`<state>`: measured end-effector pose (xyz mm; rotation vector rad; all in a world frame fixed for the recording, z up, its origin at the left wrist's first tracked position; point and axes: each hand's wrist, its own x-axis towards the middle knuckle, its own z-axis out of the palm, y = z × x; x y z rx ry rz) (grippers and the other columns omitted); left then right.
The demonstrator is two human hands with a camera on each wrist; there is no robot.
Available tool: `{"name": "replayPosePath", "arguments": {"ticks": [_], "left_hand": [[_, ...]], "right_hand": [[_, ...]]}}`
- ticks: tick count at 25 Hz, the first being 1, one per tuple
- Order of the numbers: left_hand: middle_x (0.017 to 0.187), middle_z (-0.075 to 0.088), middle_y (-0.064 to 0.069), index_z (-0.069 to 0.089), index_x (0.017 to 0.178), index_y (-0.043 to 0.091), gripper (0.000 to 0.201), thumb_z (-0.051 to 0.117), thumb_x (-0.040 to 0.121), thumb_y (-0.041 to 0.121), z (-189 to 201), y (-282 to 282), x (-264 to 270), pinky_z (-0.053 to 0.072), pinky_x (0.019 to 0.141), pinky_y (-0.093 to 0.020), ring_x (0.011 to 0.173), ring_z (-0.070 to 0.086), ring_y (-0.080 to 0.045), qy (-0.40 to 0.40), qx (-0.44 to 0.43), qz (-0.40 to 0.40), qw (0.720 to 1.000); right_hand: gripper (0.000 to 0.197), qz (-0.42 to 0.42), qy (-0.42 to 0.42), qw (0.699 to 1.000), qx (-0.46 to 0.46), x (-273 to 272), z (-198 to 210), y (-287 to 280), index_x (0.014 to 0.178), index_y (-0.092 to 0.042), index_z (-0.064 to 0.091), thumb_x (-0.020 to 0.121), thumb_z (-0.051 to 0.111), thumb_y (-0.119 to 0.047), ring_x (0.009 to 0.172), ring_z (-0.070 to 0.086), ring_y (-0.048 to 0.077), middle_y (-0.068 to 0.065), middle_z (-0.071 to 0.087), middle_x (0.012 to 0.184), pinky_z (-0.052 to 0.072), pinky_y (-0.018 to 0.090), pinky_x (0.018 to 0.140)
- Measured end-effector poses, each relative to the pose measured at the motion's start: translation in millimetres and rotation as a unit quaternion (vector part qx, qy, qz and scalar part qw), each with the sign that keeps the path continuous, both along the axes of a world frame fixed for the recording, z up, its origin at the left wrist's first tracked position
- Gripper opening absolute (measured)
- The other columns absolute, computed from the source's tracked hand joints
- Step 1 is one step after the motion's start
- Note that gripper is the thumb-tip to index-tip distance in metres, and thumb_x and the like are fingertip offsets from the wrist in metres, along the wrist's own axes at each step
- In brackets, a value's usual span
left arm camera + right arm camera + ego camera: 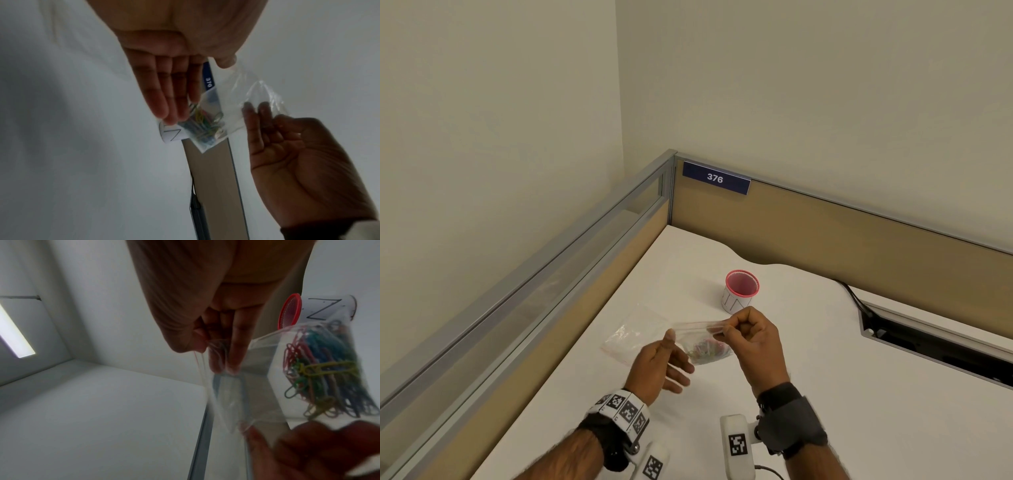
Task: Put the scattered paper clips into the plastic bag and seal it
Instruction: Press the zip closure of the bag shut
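A clear plastic bag [700, 337] hangs above the white table [825, 394], with a bunch of coloured paper clips [707, 349] in its bottom. My right hand [726, 330] pinches the bag's top edge at the right corner between thumb and fingers. My left hand [674, 359] is beside the bag with its fingers straight, and its thumb touches the top left corner. The left wrist view shows the straight fingers [172, 97] in front of the bag [224, 113] and the clips [205, 125]. The right wrist view shows the pinch [216, 352] and the clips [329, 369]. I see no loose clips on the table.
A second, empty clear bag [633, 332] lies flat on the table left of my hands. A white cup with a red mesh rim [742, 291] stands just behind the held bag. Tan partition walls [825, 236] close the back and left. A cable slot [928, 342] opens at the right.
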<state>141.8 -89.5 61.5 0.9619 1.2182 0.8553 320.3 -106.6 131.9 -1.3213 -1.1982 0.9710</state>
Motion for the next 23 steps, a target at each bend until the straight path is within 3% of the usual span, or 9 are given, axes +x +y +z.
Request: {"name": "replayPosePath", "arguments": {"ticks": [2, 4, 7, 10, 12, 14, 17, 19, 23], "left_hand": [[0.089, 0.077, -0.021, 0.059, 0.112, 0.005, 0.063, 0.030, 0.100, 0.060, -2.5, -2.8, 11.6, 0.060, 0.059, -0.038, 0.075, 0.074, -0.040, -0.035, -0.102, -0.018, 0.994], [0.101, 0.076, -0.024, 0.057, 0.121, 0.012, 0.065, 0.028, 0.099, 0.065, -3.7, -1.1, 19.5, 0.062, 0.063, -0.039, 0.086, 0.074, -0.042, -0.139, -0.177, -0.016, 0.974], [0.112, 0.072, -0.027, 0.061, 0.122, 0.004, 0.066, 0.041, 0.096, 0.060, -0.2, 8.9, 21.8, 0.063, 0.066, -0.036, 0.087, 0.074, -0.036, -0.270, -0.191, -0.011, 0.944], [0.118, 0.068, -0.030, 0.057, 0.128, -0.001, 0.051, 0.067, 0.088, 0.029, 5.5, 19.6, 23.2, 0.064, 0.068, -0.039, 0.089, 0.074, -0.034, -0.269, -0.140, 0.048, 0.952], [0.115, 0.068, -0.029, 0.054, 0.128, 0.002, 0.044, 0.068, 0.087, 0.006, 8.6, 22.6, 26.7, 0.063, 0.068, -0.045, 0.087, 0.074, -0.037, -0.260, -0.138, 0.095, 0.951], [0.115, 0.067, -0.029, 0.053, 0.129, 0.007, 0.043, 0.062, 0.089, -0.007, 15.2, 21.4, 29.5, 0.062, 0.075, -0.048, 0.090, 0.073, -0.039, -0.257, -0.131, 0.097, 0.953], [0.119, 0.065, -0.029, 0.056, 0.129, 0.013, 0.045, 0.055, 0.091, -0.013, 22.6, 21.1, 29.4, 0.061, 0.072, -0.042, 0.098, 0.070, -0.039, -0.272, -0.123, 0.085, 0.951], [0.118, 0.066, -0.027, 0.057, 0.129, 0.011, 0.040, 0.051, 0.095, -0.009, 23.9, 21.1, 29.3, 0.061, 0.065, -0.038, 0.095, 0.069, -0.035, -0.270, -0.119, 0.094, 0.951], [0.122, 0.065, -0.019, 0.055, 0.130, 0.010, 0.033, 0.054, 0.098, 0.004, 23.8, 19.7, 17.7, 0.055, 0.087, -0.042, 0.103, 0.066, -0.031, -0.229, -0.097, 0.088, 0.965]], "right_hand": [[0.003, 0.006, -0.004, 1.000, 0.012, -3.0, 3.4, -0.7, 0.083, 0.003, 0.058, 0.083, 0.059, 0.006, 0.082, 0.073, 0.020, 0.009, 0.075, 0.080, 0.061, 0.032, 0.074], [0.005, 0.026, 0.001, 1.000, 0.012, -3.8, 3.7, -1.7, 0.083, 0.003, 0.058, 0.083, 0.057, 0.008, 0.082, 0.073, 0.021, 0.012, 0.074, 0.081, 0.061, 0.032, 0.075], [0.006, 0.050, -0.007, 0.999, 0.001, -1.4, -1.3, -5.1, 0.083, -0.002, 0.060, 0.083, 0.056, 0.002, 0.078, 0.070, 0.030, 0.017, 0.069, 0.080, 0.061, 0.038, 0.076], [0.010, -0.036, -0.013, 0.999, -0.011, 2.9, -11.1, -2.7, 0.083, -0.005, 0.063, 0.089, 0.059, -0.011, 0.082, 0.067, 0.030, 0.016, 0.067, 0.084, 0.062, 0.035, 0.071], [0.021, -0.110, 0.004, 0.993, -0.050, 4.4, -15.8, 0.5, 0.087, -0.005, 0.061, 0.093, 0.059, -0.026, 0.086, 0.065, 0.027, 0.015, 0.066, 0.091, 0.061, 0.033, 0.065], [0.027, -0.088, 0.034, 0.988, -0.121, 0.9, -17.0, 0.6, 0.097, -0.010, 0.059, 0.091, 0.061, -0.037, 0.088, 0.067, 0.024, 0.012, 0.066, 0.096, 0.062, 0.037, 0.064], [0.035, -0.004, 0.051, 0.982, -0.182, -6.2, -21.2, -4.0, 0.111, -0.019, 0.057, 0.084, 0.071, -0.035, 0.081, 0.073, 0.022, 0.013, 0.070, 0.097, 0.062, 0.041, 0.062], [0.033, 0.038, 0.059, 0.980, -0.189, -8.6, -25.6, -7.8, 0.107, -0.015, 0.062, 0.080, 0.076, -0.027, 0.075, 0.073, 0.021, 0.014, 0.072, 0.094, 0.059, 0.036, 0.056], [0.022, 0.049, 0.102, 0.972, -0.204, -7.0, -39.8, -8.2, 0.099, -0.002, 0.064, 0.080, 0.073, -0.007, 0.069, 0.070, 0.028, 0.018, 0.075, 0.089, 0.053, 0.030, 0.050]]}}
